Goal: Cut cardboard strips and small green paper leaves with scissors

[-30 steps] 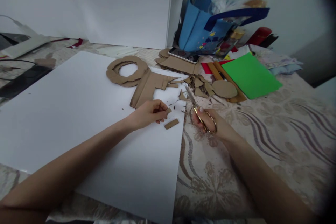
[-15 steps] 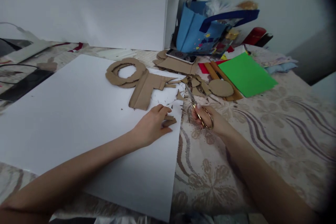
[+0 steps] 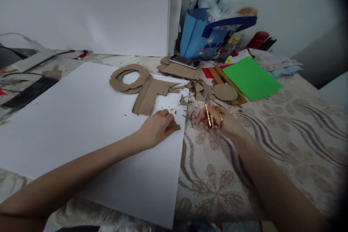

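My left hand (image 3: 156, 128) rests low over the white sheet (image 3: 108, 130), its fingers closed on small cardboard strips (image 3: 174, 126) near the sheet's right edge. In my right hand (image 3: 221, 119) are gold-handled scissors (image 3: 209, 116), held above the patterned cloth; their blades are hard to make out. Beyond my left hand lies a folded cardboard piece with a notched side (image 3: 145, 98). Touching it is a cardboard ring (image 3: 116, 81) that looks layered. Torn cardboard scraps (image 3: 198, 87) and dark crumbs are scattered between the hands and the far items.
A cardboard disc (image 3: 225, 92) lies by green paper (image 3: 252, 79) at the right. Behind stand a blue bag (image 3: 195, 36) and a phone (image 3: 185, 61) on cardboard. A white board (image 3: 108, 14) rises at the back; a dark flat object (image 3: 27, 92) lies left on the tablecloth (image 3: 217, 174).
My left fingers have closed around the cardboard strips, which they hovered over before. My right hand has turned the scissors, so the blades no longer point away toward the scraps. The view shifted slightly.
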`<state>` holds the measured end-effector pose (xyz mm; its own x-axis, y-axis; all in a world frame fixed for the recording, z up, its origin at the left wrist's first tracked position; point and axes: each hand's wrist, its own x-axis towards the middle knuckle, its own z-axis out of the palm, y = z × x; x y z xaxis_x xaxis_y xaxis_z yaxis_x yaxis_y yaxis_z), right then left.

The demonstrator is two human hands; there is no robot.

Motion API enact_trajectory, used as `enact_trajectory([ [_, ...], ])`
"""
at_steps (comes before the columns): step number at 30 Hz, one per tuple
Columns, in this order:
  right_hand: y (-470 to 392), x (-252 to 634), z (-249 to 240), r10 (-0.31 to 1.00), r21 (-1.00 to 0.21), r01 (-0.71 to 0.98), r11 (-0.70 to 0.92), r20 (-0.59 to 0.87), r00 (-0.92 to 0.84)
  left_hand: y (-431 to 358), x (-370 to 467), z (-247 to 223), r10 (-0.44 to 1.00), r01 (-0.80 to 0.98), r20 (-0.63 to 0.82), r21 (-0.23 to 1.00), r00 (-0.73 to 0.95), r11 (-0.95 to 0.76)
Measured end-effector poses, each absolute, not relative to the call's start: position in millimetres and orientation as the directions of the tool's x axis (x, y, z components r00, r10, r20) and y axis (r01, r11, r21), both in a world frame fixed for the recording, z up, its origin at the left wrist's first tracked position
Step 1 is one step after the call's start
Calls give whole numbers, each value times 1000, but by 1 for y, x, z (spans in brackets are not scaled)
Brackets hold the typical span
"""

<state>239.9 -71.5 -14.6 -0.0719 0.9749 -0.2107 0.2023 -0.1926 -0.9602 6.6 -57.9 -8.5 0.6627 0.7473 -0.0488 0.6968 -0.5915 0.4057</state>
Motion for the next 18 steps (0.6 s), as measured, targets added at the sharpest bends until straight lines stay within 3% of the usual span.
enact_trajectory([
  [3,-70,235,-20,968,-949,204,-238,-249,-30,-55,5,-6,746,705,-68,392,663,-591],
  [8,-61,245,-24,977,-971,225,-85,-37,211,-38,2,-3,754,718,-72,375,653,-586],
  [12,-59,248,-27,983,-985,148,-94,-68,171,-18,5,-2,746,716,-60,342,663,-609],
  [18,-61,250,-28,991,-983,173,-61,-39,130,-5,11,-7,710,683,-32,309,703,-662],
])
